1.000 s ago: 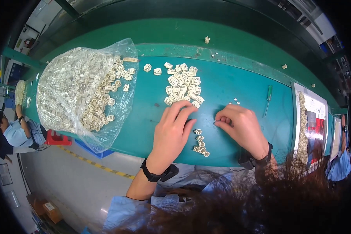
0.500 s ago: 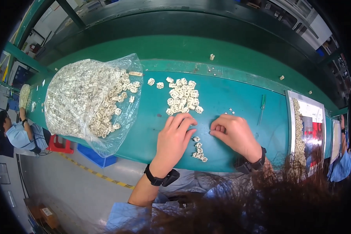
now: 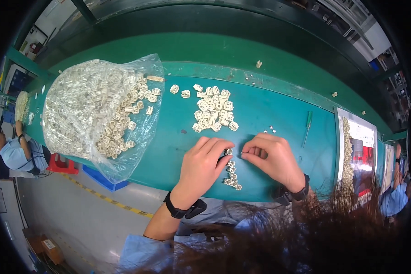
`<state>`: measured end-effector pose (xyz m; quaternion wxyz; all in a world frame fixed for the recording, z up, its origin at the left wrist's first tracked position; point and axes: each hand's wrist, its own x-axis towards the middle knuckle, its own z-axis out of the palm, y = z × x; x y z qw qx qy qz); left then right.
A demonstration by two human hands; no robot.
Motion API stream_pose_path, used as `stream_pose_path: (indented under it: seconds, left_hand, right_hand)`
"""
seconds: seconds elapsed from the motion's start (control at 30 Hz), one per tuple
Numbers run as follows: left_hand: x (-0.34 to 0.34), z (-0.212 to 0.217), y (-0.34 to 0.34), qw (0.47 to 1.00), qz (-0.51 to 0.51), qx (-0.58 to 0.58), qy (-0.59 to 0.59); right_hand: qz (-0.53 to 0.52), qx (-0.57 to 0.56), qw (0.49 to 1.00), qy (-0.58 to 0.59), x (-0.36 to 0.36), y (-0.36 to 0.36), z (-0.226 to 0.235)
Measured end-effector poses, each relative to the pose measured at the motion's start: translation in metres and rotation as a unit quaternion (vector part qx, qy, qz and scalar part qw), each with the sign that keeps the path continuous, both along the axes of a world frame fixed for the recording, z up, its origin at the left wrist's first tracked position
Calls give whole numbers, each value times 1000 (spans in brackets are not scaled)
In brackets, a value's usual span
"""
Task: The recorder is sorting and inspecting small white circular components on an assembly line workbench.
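Observation:
My left hand point(image 3: 202, 163) pinches a small cream-white plastic part point(image 3: 229, 151) between thumb and fingers. Close to its right, my right hand point(image 3: 274, 160) is closed in a pinch, thumb against forefinger; a tiny thing at the tips is too small to name. Nearer to me than the fingertips lies a short line of similar parts point(image 3: 232, 176) with dark centres. Beyond my left hand is a loose heap of the cream-white parts point(image 3: 213, 107). Several tiny metal pieces point(image 3: 270, 129) lie beyond my right hand.
A large clear plastic bag point(image 3: 89, 109) of the same parts spills open at the left. A green-handled screwdriver point(image 3: 308, 122) lies to the right, before a metal-edged tray point(image 3: 339, 146) with a column of parts. A co-worker point(image 3: 20, 148) sits far left.
My right hand has moved slightly left, towards my left hand. The part in my left fingertips now shows more plainly. The whole view has shifted a little.

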<state>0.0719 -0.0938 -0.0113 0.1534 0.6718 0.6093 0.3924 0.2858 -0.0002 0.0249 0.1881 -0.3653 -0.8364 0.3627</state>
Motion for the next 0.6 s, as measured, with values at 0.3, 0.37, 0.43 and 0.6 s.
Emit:
stream_pose_path:
  seconds: [0.3, 0.37, 0.43, 0.6]
  left_hand:
    - [-7, -7, -2, 1000, -21, 6, -2]
    - [-8, -7, -2, 1000, -30, 3, -3]
    - [-7, -8, -2, 1000, -25, 3, -8]
    - [-7, -2, 0, 1000, -22, -2, -14]
  right_hand:
    - [38, 92, 994, 38, -18, -11, -9]
    - [34, 86, 995, 36, -19, -11, -11]
    - [20, 81, 996, 40, -20, -11, -12]
    - [39, 54, 997, 27, -18, -8, -5]
